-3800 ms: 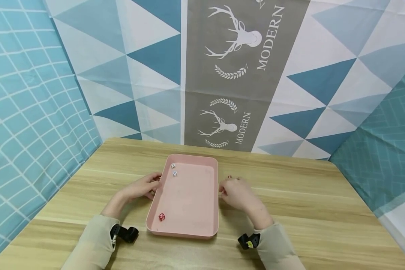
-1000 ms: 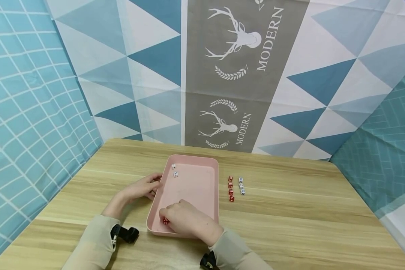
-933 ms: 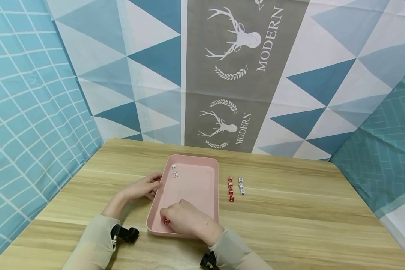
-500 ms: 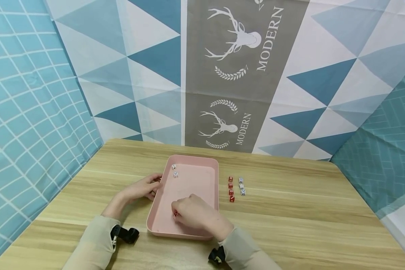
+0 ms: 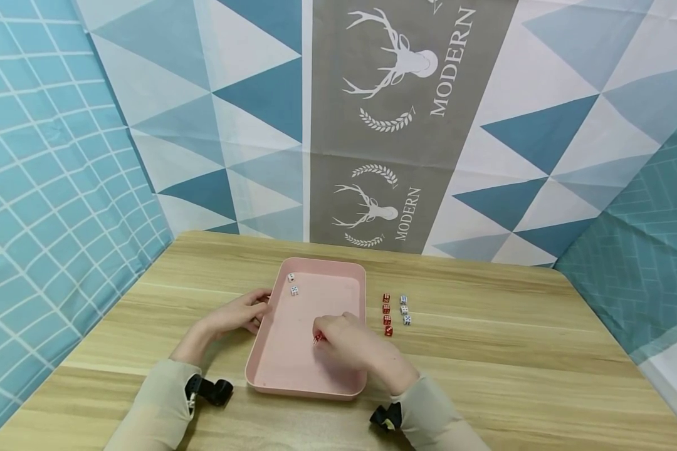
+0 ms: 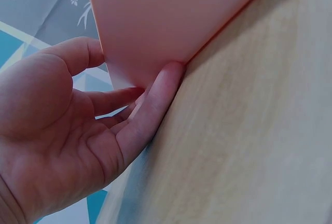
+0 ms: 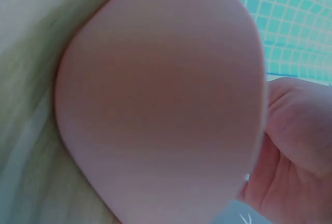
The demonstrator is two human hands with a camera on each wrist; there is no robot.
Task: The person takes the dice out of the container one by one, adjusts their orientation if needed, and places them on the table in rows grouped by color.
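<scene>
My left hand [image 5: 237, 314] holds the left side of a pink rectangular tray [image 5: 304, 389], thumb at the rim and fingers against the outer wall; the left wrist view shows this hand [image 6: 78, 125] close to the tabletop. Over the tray's right half, my right hand [image 5: 350, 341] pinches a red die [image 5: 318, 337] with white dots, partly covered by the fingers. Two white dice, one [image 5: 291, 277] behind the other [image 5: 294, 290], lie in the tray's far left corner. In the right wrist view the tray's outer wall [image 7: 161, 94] hides most of the right hand [image 7: 295, 130].
Right of the tray, a column of red dice [image 5: 387, 309] stands on the wooden table [image 5: 485, 351]. Beside it runs a column of three white dice [image 5: 404, 310]. Patterned cloths [image 5: 259, 125] hang behind and at the sides.
My right hand came from beside the dice columns to the tray's near left corner and took the red die. It has since moved right and away across the tray. My left hand stays put.
</scene>
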